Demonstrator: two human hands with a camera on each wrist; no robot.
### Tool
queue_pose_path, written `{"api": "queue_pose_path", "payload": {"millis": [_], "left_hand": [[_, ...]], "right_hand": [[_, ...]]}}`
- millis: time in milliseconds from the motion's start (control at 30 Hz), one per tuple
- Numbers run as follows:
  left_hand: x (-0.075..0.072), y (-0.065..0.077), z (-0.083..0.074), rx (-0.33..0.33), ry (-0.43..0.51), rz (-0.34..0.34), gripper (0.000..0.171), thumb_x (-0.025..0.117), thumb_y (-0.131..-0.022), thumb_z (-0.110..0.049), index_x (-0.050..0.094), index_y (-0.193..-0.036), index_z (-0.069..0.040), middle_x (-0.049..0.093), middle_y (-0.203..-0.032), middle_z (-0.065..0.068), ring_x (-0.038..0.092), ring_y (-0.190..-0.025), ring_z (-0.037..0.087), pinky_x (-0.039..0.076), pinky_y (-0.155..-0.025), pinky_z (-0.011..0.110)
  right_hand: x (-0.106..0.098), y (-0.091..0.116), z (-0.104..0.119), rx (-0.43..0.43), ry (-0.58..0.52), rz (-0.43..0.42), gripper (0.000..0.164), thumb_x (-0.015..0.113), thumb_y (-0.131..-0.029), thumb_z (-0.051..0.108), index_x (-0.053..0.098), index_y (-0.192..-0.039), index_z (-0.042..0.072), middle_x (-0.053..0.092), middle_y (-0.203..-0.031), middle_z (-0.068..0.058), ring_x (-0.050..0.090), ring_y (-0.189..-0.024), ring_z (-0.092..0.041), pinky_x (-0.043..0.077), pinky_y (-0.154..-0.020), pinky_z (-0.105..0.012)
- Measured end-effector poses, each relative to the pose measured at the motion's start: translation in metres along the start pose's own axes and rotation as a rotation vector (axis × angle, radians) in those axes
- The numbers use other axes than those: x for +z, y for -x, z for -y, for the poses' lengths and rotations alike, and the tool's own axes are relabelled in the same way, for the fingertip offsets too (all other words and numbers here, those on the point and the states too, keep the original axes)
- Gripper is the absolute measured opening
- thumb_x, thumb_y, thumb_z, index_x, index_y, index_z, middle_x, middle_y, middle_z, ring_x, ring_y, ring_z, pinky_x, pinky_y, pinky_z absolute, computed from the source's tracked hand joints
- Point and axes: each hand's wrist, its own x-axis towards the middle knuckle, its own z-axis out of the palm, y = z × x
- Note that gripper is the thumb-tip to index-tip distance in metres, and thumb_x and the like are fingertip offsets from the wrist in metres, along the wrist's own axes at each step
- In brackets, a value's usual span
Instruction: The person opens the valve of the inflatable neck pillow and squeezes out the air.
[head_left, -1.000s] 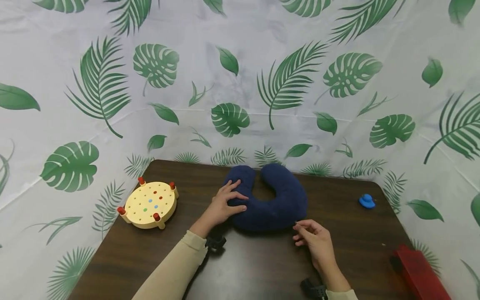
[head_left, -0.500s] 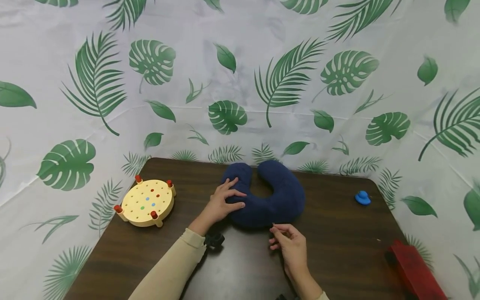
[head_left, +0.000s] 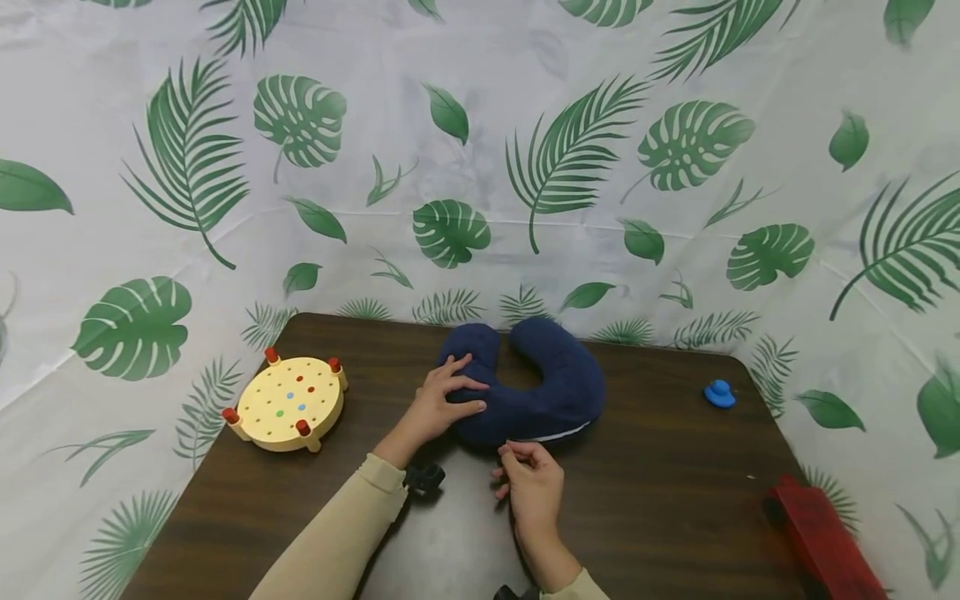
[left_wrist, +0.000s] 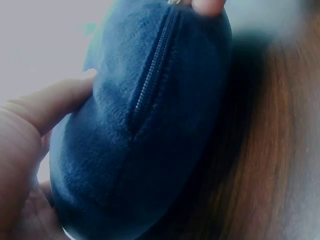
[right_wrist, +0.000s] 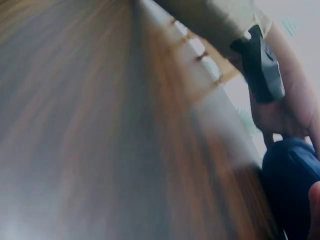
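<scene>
A navy U-shaped neck pillow [head_left: 566, 379] lies on the table, its two ends toward the wall. My left hand [head_left: 442, 398] rests on its left arm with fingers spread and fairly straight; in the left wrist view the thumb [left_wrist: 65, 97] presses the plush. At the pillow's near edge my right hand [head_left: 534, 487] pinches the zipper pull [left_wrist: 173, 2], thumb against index finger. Closed zipper teeth [left_wrist: 150, 75] run toward the left arm. Right of that hand a white strip [head_left: 566, 432] shows along the seam. The right wrist view is blurred.
On the left of the dark wood table [head_left: 660, 500] stands a round yellow pegboard [head_left: 288, 404] with red-tipped posts. A small blue hat-shaped object [head_left: 720, 394] lies at the right, and a red object [head_left: 825, 533] at the right edge. Leaf-printed cloth hangs behind.
My right hand has moved left along the pillow's near edge, pinching the zipper pull. The white strip now shows behind it on the right. My left hand stays on the pillow's left arm.
</scene>
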Motion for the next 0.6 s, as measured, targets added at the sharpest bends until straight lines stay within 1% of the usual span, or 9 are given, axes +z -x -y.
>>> {"api": "queue_pose_path", "payload": {"millis": [100,200,300,367,433,567,600], "left_hand": [[0.000,-0.001,0.002,-0.007,0.035,0.001,0.030,0.084,-0.098,-0.032,0.083,-0.127,-0.025,0.038,-0.178,0.005,0.013,-0.171,0.041,0.005,-0.121,0.088],[-0.001,-0.001,0.003,-0.022,0.058,-0.004,0.031,0.085,-0.097,-0.030,0.083,-0.127,-0.024,0.039,-0.177,0.006,0.013,-0.171,0.041,0.010,-0.125,0.083],[-0.002,-0.002,0.003,-0.029,0.052,-0.002,0.031,0.085,-0.097,-0.029,0.083,-0.127,-0.023,0.040,-0.177,0.006,0.015,-0.170,0.041,0.013,-0.126,0.081],[-0.001,-0.003,0.003,-0.030,0.047,0.000,0.031,0.085,-0.097,-0.028,0.083,-0.127,-0.023,0.040,-0.177,0.006,0.015,-0.170,0.042,0.013,-0.126,0.081],[-0.001,-0.004,0.002,-0.030,0.043,0.004,0.031,0.085,-0.097,-0.029,0.083,-0.127,-0.023,0.040,-0.177,0.006,0.015,-0.170,0.041,0.011,-0.126,0.082],[-0.001,-0.003,0.001,-0.034,0.046,0.013,0.032,0.086,-0.096,-0.030,0.083,-0.127,-0.025,0.039,-0.177,0.005,0.013,-0.171,0.040,0.008,-0.125,0.083],[-0.001,-0.003,0.001,-0.036,0.045,0.017,0.032,0.086,-0.096,-0.031,0.083,-0.128,-0.025,0.039,-0.177,0.005,0.013,-0.171,0.039,0.007,-0.125,0.083]], "right_hand": [[0.011,0.004,-0.002,-0.019,0.030,0.001,0.011,0.078,-0.093,-0.005,0.077,-0.103,-0.008,0.075,-0.093,-0.034,0.070,-0.051,-0.016,0.050,-0.037,-0.029],[0.022,0.010,-0.002,-0.020,0.076,0.033,0.011,0.078,-0.093,-0.003,0.077,-0.103,-0.008,0.075,-0.088,-0.033,0.068,-0.046,-0.019,0.049,-0.036,-0.031],[0.033,0.015,-0.003,-0.001,0.125,0.073,0.011,0.079,-0.094,0.000,0.079,-0.103,-0.006,0.077,-0.087,-0.028,0.068,-0.045,-0.021,0.049,-0.035,-0.032],[0.040,0.016,-0.005,-0.007,0.168,0.086,0.009,0.080,-0.094,0.002,0.081,-0.103,-0.002,0.079,-0.087,-0.023,0.070,-0.047,-0.020,0.049,-0.036,-0.030],[0.046,0.014,-0.007,-0.031,0.214,0.091,0.007,0.082,-0.094,0.004,0.083,-0.101,0.002,0.080,-0.085,-0.018,0.071,-0.049,-0.018,0.051,-0.040,-0.028],[0.053,0.011,-0.010,-0.081,0.288,0.090,0.005,0.084,-0.092,0.006,0.086,-0.097,0.006,0.080,-0.077,-0.009,0.067,-0.045,-0.014,0.052,-0.047,-0.024],[0.053,0.011,-0.011,-0.083,0.296,0.094,0.005,0.084,-0.092,0.006,0.086,-0.096,0.007,0.080,-0.076,-0.008,0.066,-0.043,-0.014,0.052,-0.046,-0.025]]}}
